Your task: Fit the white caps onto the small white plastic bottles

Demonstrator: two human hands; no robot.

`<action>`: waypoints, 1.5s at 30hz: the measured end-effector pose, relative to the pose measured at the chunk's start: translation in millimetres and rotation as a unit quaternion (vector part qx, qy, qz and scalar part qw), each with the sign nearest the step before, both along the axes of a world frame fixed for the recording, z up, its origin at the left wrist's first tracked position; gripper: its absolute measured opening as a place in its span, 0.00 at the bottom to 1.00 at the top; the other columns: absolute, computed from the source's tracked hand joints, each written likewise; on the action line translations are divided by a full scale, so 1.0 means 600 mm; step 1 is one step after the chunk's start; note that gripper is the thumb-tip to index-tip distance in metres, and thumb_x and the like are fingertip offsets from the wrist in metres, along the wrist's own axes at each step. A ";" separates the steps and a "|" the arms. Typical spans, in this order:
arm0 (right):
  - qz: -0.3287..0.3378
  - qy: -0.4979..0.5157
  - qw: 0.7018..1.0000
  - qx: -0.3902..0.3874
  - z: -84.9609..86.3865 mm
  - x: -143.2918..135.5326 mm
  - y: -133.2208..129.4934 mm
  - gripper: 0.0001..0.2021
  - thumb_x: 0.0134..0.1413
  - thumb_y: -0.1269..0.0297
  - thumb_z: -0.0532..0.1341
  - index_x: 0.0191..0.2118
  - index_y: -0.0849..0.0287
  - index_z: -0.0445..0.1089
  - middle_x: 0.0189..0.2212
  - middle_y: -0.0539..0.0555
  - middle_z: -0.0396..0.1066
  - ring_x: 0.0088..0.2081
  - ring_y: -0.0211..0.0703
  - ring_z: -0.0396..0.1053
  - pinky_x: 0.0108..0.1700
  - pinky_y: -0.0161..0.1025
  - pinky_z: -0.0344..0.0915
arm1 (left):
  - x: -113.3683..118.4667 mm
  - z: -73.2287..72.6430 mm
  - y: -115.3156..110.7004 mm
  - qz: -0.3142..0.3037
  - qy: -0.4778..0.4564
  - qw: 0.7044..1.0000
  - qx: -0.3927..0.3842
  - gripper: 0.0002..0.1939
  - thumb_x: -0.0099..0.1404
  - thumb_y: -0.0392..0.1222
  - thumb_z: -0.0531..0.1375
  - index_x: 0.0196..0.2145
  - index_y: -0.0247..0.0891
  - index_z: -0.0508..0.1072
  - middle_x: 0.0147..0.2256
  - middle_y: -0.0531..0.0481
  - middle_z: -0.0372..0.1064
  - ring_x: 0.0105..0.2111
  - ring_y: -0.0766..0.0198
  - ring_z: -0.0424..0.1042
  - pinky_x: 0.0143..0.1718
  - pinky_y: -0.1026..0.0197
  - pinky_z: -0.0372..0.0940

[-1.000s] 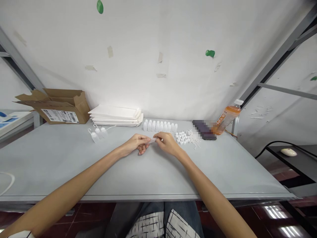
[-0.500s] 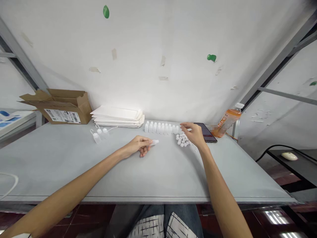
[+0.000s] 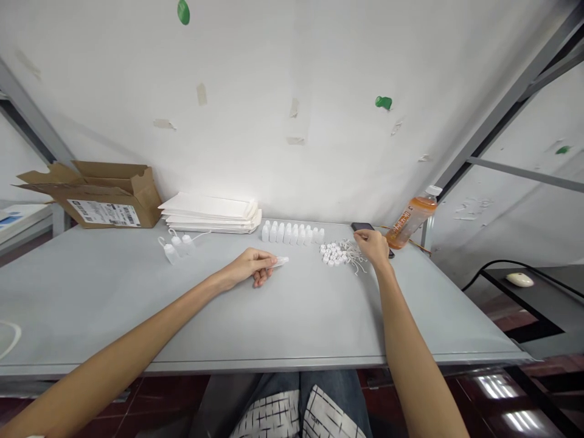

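My left hand (image 3: 250, 269) is closed around a small white dropper bottle (image 3: 281, 261), held on its side just above the table with the narrow end pointing right. My right hand (image 3: 374, 247) hovers at the right edge of a pile of white caps with thin tails (image 3: 334, 254). Its thumb and fingertips are pinched together, and whatever may be between them is too small to make out. Behind the pile and to its left stand several uncapped white bottles (image 3: 292, 234) in close rows. Farther left are a few bottles with looped caps (image 3: 182, 245).
At the back left are an open cardboard box (image 3: 109, 201) and a stack of white envelopes (image 3: 207, 213). A dark phone (image 3: 362, 227) lies partly behind my right hand. Beside it leans a bottle of orange drink (image 3: 414, 218). A wall rises behind the grey table (image 3: 292, 328).
My right hand has moved right, from beside the bottle rows to the tail side of the cap pile, and its fingers have drawn in. The left hand still holds its bottle.
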State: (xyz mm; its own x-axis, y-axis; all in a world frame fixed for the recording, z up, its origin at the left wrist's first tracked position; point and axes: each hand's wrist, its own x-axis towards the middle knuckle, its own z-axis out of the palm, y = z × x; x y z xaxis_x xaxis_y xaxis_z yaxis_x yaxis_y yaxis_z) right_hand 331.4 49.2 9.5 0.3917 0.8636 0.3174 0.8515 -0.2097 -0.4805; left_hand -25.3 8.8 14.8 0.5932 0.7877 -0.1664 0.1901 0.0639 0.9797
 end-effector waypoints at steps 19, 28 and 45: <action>-0.060 0.042 0.993 0.096 0.025 -0.025 -0.013 0.14 0.51 0.61 0.57 0.34 0.58 0.79 0.33 0.59 0.78 0.39 0.55 0.74 0.42 0.45 0.65 | 0.001 -0.004 0.000 0.012 -0.017 1.000 0.009 0.21 0.60 0.54 0.63 0.40 0.32 0.74 0.28 0.51 0.68 0.18 0.71 0.67 0.18 0.67 0.61; 0.328 0.218 0.915 0.086 0.040 -0.173 -0.050 0.12 0.51 0.57 0.60 0.33 0.60 0.76 0.31 0.55 0.77 0.31 0.43 0.72 0.32 0.37 0.66 | 0.000 -0.017 0.003 0.025 -0.036 0.998 0.033 0.26 0.60 0.51 0.63 0.51 0.33 0.70 0.37 0.45 0.71 0.21 0.68 0.71 0.16 0.66 0.63; 0.386 0.310 0.868 0.042 0.034 -0.248 -0.072 0.13 0.47 0.54 0.65 0.28 0.60 0.71 0.27 0.54 0.73 0.31 0.42 0.72 0.30 0.37 0.68 | 0.006 -0.011 -0.007 0.036 -0.032 0.998 0.049 0.31 0.61 0.52 0.63 0.55 0.31 0.65 0.45 0.34 0.73 0.22 0.63 0.75 0.16 0.66 0.62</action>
State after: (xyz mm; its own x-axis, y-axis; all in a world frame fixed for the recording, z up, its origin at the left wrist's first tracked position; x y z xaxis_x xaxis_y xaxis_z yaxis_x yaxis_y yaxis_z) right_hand 182.4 6.1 29.9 -0.1749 0.9291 0.3260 0.2951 0.3653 -0.8829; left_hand -21.7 4.7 8.5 0.5409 0.8396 -0.0505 0.1246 -0.0206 0.9920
